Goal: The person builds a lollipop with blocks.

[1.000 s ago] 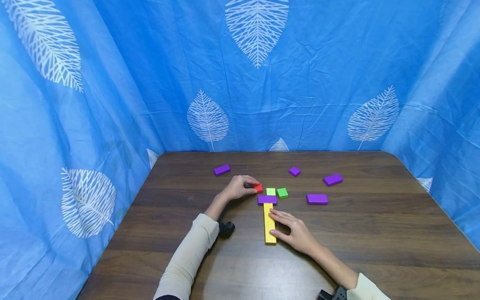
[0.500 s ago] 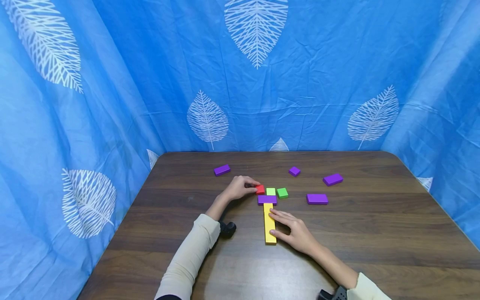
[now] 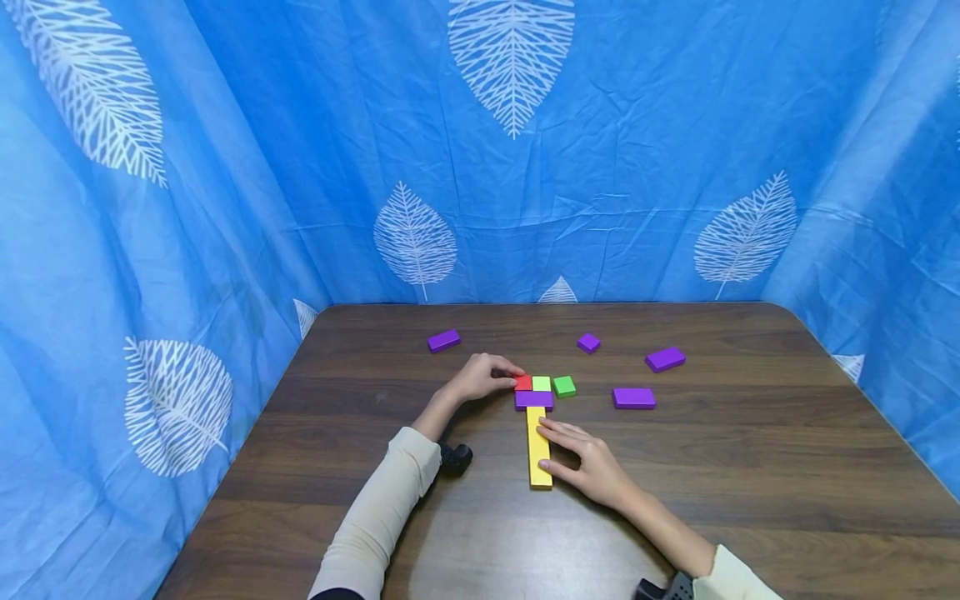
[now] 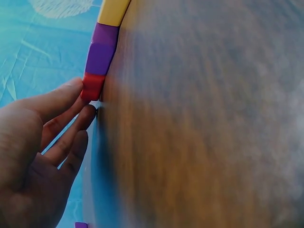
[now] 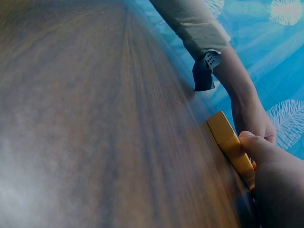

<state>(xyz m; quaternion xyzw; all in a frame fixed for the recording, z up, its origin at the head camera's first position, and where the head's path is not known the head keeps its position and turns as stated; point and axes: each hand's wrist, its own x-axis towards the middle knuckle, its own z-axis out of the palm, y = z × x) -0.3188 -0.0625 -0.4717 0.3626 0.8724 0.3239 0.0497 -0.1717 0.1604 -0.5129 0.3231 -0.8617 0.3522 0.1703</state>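
In the head view my left hand [image 3: 480, 377] pinches a small red block [image 3: 522, 383] between thumb and fingers. The red block sits against a light green block [image 3: 541, 383], both just behind a purple block [image 3: 534, 400] laid crosswise. From that purple block a strip of yellow blocks [image 3: 537, 458] runs toward me. My right hand [image 3: 592, 467] rests its thumb and fingertips along the strip's right side, fingers fairly straight. The left wrist view shows the thumb on the red block [image 4: 92, 87], in line with purple and yellow. The right thumb touches the yellow strip [image 5: 232, 147] in the right wrist view.
A bright green block [image 3: 564, 386] lies just right of the light green one. Several purple pieces are scattered: one block [image 3: 444, 340] at back left, a small one [image 3: 588, 342] behind, and two blocks [image 3: 666, 360] at right. A blue curtain hangs behind the wooden table [image 3: 750, 467].
My left hand has slid the red block slightly right and toward me, until it sits beside the light green block behind the purple one. My right hand has stayed in place on the yellow strip.
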